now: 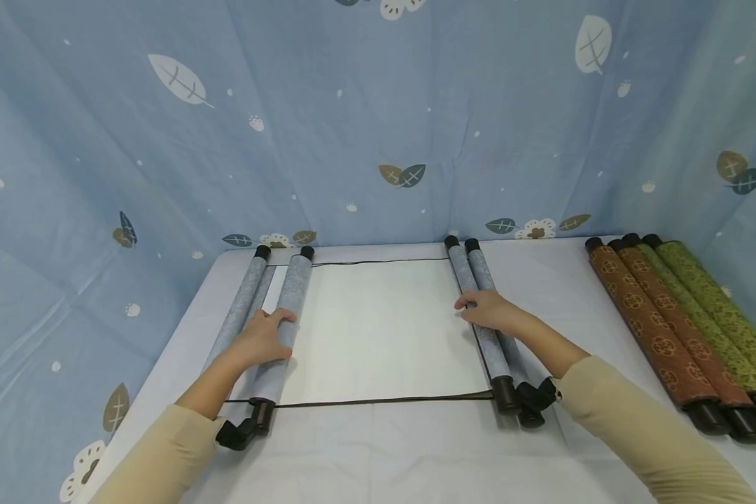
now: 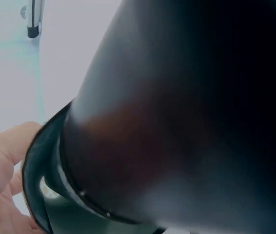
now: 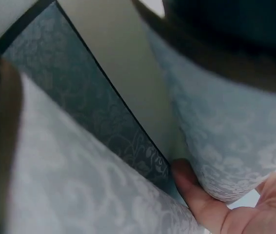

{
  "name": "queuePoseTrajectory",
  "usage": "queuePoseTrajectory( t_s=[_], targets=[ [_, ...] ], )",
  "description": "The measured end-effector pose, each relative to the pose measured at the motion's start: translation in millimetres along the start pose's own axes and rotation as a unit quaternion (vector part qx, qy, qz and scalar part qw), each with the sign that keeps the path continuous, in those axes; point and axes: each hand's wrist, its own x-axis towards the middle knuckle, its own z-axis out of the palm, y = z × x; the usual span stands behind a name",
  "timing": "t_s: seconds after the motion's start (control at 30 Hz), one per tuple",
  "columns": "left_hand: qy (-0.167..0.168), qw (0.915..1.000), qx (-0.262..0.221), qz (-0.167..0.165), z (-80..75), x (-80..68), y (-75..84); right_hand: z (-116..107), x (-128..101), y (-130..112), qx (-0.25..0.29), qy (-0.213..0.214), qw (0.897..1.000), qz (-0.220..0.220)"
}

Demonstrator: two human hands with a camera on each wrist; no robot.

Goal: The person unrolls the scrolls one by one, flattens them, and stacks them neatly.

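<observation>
Blue leaf-print cloth backed a white bench (image 1: 365,448). Scroll (image 1: 378,329) lay open at centre, rollers running 12 to 6. Left hand (image 1: 261,339) gripped the 9 o'clock roller (image 1: 283,322); right hand (image 1: 488,311) curled over the 3 o'clock roller (image 1: 479,308). Spare scrolls (image 1: 680,322) lay far right.

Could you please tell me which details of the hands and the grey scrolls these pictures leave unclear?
- Left wrist view: a dark blurred rod end fills the frame; only a bit of the left hand shows.
- Right wrist view: too close; the grey rolls hide the right hand's other fingers.
- Head view: the left hand covers its own fingertips on the roll.
- Head view: the frame edge cuts off the patterned scrolls' end caps.
</observation>
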Motion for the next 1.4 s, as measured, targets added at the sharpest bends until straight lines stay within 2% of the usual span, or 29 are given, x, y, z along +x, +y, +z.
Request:
queuePoseTrajectory(
  t_s=[0.17,0.3,0.4,0.5,0.67,0.8,0.87,1.03,1.2,1.4],
  targets=[
    [0.000,1.0000,-0.005,-0.006,0.9,-0.5,-1.3,2,1,5,-0.016,0.018,1.000,-0.011],
    [0.000,0.9997,0.022,-0.011,1.4,-0.9,0.1,3,2,7,-0.039,0.041,0.998,-0.011],
    [-0.008,0.9990,0.042,-0.010,0.9,-1.7,1.9,1,0,6,-0.031,0.049,0.998,-0.003],
    [-0.009,0.9988,0.047,-0.007,-0.2,-2.9,3.6,-3,-5,4,-0.022,0.056,0.998,-0.014],
    [0.023,0.9985,0.050,-0.005,-2.2,-3.1,4.3,-10,-13,0,-0.027,0.070,0.996,-0.043],
    [0.061,0.9969,0.050,0.003,-3.5,-1.1,6.6,-13,-19,1,-0.037,0.085,0.995,-0.039],
    [0.066,0.9967,0.047,0.001,-1.9,1.3,7.9,-15,-22,3,-0.039,0.094,0.994,-0.033],
    [0.053,0.9979,0.034,-0.015,2.3,3.7,6.4,-16,-24,8,-0.049,0.097,0.994,-0.021],
    [0.051,0.9983,0.021,-0.017,4.1,4.3,4.6,-17,-23,13,-0.062,0.088,0.994,-0.009],
    [0.022,0.9996,-0.001,-0.018,7.3,4.7,3.8,-16,-25,21,-0.073,0.091,0.993,-0.012]
  ],
)
